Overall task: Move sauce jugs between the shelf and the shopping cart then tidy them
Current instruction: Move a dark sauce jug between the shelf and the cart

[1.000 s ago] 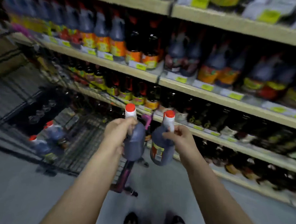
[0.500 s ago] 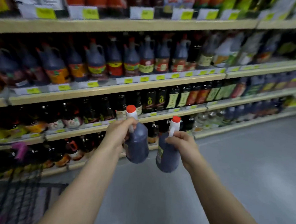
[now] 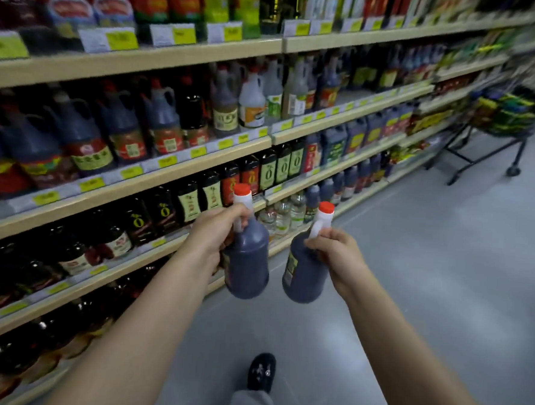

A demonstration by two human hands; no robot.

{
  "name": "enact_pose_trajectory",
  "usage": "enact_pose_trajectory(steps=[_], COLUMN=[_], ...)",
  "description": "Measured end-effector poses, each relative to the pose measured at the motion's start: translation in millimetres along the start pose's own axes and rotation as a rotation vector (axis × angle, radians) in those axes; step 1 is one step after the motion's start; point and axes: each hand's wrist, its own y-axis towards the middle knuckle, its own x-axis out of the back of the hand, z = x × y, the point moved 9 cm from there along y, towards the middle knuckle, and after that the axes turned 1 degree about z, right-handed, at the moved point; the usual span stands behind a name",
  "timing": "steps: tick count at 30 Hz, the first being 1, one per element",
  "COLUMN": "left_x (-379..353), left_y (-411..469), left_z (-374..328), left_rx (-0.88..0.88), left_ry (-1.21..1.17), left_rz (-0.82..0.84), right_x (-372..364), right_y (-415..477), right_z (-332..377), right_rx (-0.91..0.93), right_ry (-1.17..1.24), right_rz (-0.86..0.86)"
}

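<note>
Dark sauce, left jug: the left hand [image 3: 217, 230] has its fingers curled round the white neck of the left jug [image 3: 248, 263], just below the red left cap [image 3: 242, 189]. The jug hangs upright and looks full.
Right jug: the right hand [image 3: 335, 253] grips the right jug [image 3: 304, 276] by its white neck, under the red right cap [image 3: 326, 207]. It holds the same dark sauce and leans slightly.
Jug position: both are held in the air over the floor, side by side, close but apart, in front of the lower shelf tiers.
Jug labels: a yellowish label [image 3: 291, 266] wraps the right jug's side. Its writing is too blurred to read.
Shelf: the shelf [image 3: 180, 173] runs along the left in several tiers, packed with dark jugs and bottles.
Readable marks: black bottles [image 3: 282, 167] just behind the hands carry a large "O" on green, red and cream labels. Nothing else is legible.
Price tags: yellow price tags [image 3: 184, 36] line the shelf edges, and their print is blurred.
Clear bottles: clear bottles [image 3: 286, 213] of pale liquid stand low on the shelf, beyond the jugs.
Wheeled cart: a wheeled cart [image 3: 503, 116] loaded with green and yellow packs stands far down the aisle on the right, well apart from the hands.
Floor: the floor [image 3: 442, 291] is grey, with a black shoe [image 3: 260, 371] below the hands.
</note>
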Motion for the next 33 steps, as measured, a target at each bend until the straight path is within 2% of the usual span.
enact_pose_trajectory(steps=[12, 16, 19, 23, 33], left_x=[-175, -221, -256, -310, -440], left_y=[144, 182, 210, 249, 323], left_z=[-58, -86, -99, -106, -129], left_rx=[-0.009, -0.043, -0.057, -0.059, -0.056], left_ry=[0.014, 0.061, 0.081, 0.058, -0.054], left_rz=[0.145, 0.147, 0.128, 0.092, -0.085], right_x=[91, 126, 157, 198, 284], right_y=[172, 229, 275, 339, 489], right_z=[56, 72, 81, 93, 149], right_rx=[-0.016, -0.057, -0.084, -0.085, 0.000], right_ry=[0.000, 0.015, 0.065, 0.000, -0.103], right_rz=[-0.026, -0.062, -0.084, -0.040, 0.191])
